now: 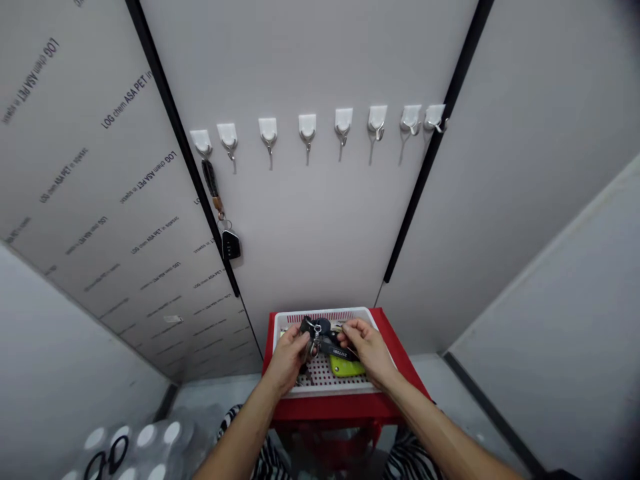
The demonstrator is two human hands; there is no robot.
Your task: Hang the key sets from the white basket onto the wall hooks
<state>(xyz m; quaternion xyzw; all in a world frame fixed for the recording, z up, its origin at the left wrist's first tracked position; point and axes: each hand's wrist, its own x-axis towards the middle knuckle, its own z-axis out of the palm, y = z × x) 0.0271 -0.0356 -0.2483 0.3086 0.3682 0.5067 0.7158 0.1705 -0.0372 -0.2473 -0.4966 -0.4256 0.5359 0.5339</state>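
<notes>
Over a white perforated basket (327, 392), both of my hands grip a bunch of keys (317, 329) with dark fobs and metal rings. My left hand (289, 357) pinches its left side, thumb and fingers closed. Closed on the right side is my right hand (369, 347), near a black tag (336, 350) with white digits. A lime-green item (346, 367) lies in the basket below, partly covered by the tag and my right hand. More small dark things rest by my left fingers; I cannot make out their kind.
The basket sits on a red stool (400, 347). Several white wall hooks (268, 128) form a row; a black car key fob (231, 245) hangs from the leftmost by a dark strap (210, 179). White-capped bottles (173, 433) and black-handled scissors (106, 460) are at lower left.
</notes>
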